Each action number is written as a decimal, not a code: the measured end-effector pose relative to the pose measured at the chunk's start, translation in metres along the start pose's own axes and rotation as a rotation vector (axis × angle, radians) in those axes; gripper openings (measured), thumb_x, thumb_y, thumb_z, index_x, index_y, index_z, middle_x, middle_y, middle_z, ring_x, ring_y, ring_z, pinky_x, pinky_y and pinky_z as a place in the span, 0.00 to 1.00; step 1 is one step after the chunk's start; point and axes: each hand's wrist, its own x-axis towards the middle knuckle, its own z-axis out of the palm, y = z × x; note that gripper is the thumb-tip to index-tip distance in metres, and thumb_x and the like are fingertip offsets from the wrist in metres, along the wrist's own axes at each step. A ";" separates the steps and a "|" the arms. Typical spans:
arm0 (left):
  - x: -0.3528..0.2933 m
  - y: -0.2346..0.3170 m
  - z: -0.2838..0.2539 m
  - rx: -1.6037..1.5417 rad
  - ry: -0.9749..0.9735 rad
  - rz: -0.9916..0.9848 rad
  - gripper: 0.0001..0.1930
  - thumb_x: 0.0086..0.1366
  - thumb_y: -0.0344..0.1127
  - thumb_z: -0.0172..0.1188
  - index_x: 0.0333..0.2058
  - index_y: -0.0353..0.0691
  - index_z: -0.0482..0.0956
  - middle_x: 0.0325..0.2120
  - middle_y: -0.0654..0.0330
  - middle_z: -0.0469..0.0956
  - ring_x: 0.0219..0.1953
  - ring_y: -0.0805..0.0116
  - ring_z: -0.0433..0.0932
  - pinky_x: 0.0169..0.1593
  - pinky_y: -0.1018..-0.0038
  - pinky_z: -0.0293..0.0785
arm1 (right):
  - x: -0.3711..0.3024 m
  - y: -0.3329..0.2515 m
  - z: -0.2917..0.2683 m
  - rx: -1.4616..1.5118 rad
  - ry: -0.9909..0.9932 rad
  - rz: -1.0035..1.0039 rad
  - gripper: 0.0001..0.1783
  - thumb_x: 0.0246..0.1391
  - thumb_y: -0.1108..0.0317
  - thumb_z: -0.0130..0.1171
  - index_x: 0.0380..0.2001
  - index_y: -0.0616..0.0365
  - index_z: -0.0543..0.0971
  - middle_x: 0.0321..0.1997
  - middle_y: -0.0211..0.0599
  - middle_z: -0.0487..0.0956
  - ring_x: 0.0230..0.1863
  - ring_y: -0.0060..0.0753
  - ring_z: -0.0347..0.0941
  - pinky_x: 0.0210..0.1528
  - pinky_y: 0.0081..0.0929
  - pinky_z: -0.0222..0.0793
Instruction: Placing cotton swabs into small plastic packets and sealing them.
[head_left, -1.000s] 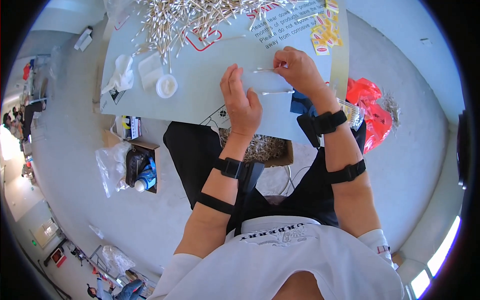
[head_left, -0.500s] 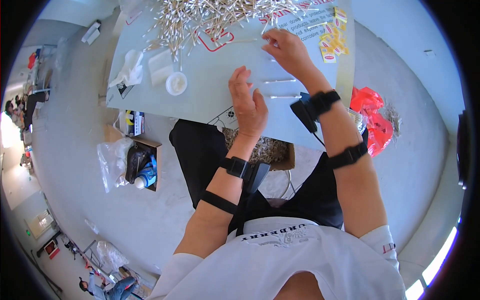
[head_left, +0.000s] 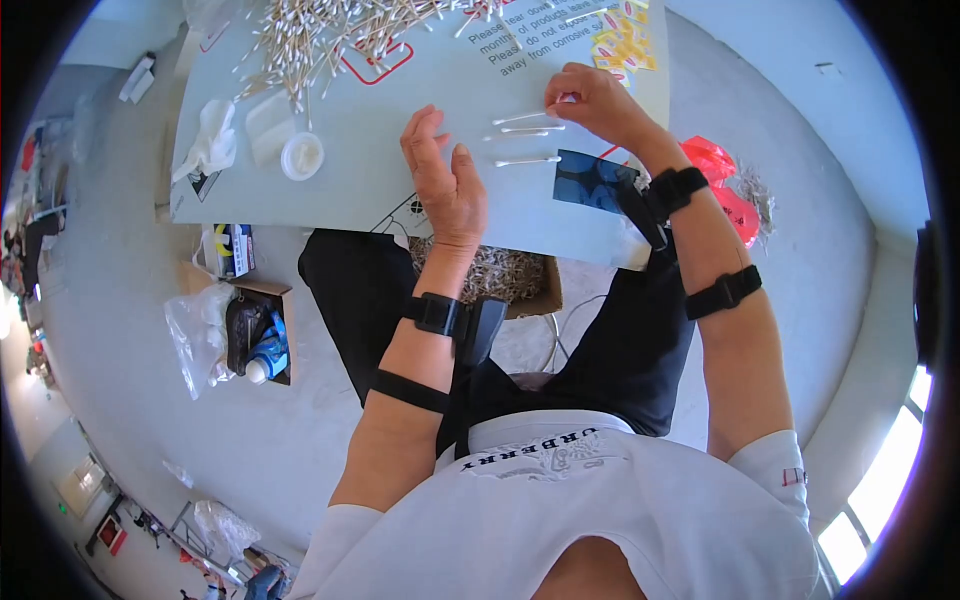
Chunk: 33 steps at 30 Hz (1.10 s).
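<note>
My right hand (head_left: 605, 108) is over the table at the right, thumb and fingers pinched at the right end of a cotton swab (head_left: 520, 118). Just nearer to me, two more cotton swabs lie sideways on the sheet, a middle swab (head_left: 532, 129) and a near swab (head_left: 527, 161), roughly parallel. To the left of them my left hand (head_left: 445, 185) hovers above the tabletop (head_left: 370, 190), fingers curved and apart, holding nothing. A big loose heap of cotton swabs (head_left: 320, 40) spreads over the far side. Small yellow-and-white packets (head_left: 625, 45) lie at the far right.
A round white tub (head_left: 302, 157) and a crumpled white glove (head_left: 213, 140) sit at the table's left. A dark blue patterned card (head_left: 592, 180) lies under my right wrist. Below the edge are a box of swabs (head_left: 510, 275), a carton (head_left: 270, 340) and a red bag (head_left: 735, 205).
The view has shifted, so the table sits further left and up. My right hand has moved right and nearer, bringing a cotton swab beside the two lying ones. My left hand stays open.
</note>
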 end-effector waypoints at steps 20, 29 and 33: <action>0.002 -0.012 -0.001 -0.144 -0.020 -0.031 0.15 0.50 0.17 0.52 0.39 0.34 0.72 0.47 0.50 0.73 0.47 0.56 0.73 0.50 0.67 0.71 | -0.098 -0.048 0.042 -0.136 0.059 -0.066 0.06 0.47 0.74 0.61 0.28 0.58 0.74 0.29 0.41 0.71 0.32 0.47 0.73 0.34 0.38 0.70; 0.004 0.003 0.000 0.117 -0.203 0.094 0.17 0.52 0.26 0.59 0.43 0.38 0.74 0.50 0.52 0.71 0.52 0.54 0.69 0.53 0.62 0.66 | -0.105 -0.065 0.033 0.100 -0.088 0.013 0.08 0.44 0.69 0.65 0.24 0.58 0.75 0.26 0.40 0.75 0.31 0.49 0.75 0.32 0.40 0.69; 0.004 0.014 0.008 0.478 -0.354 0.181 0.20 0.53 0.37 0.64 0.46 0.42 0.76 0.53 0.54 0.69 0.58 0.51 0.63 0.57 0.56 0.58 | -0.067 -0.050 0.022 0.162 0.098 0.170 0.10 0.46 0.65 0.65 0.24 0.60 0.77 0.21 0.44 0.76 0.27 0.49 0.75 0.30 0.37 0.69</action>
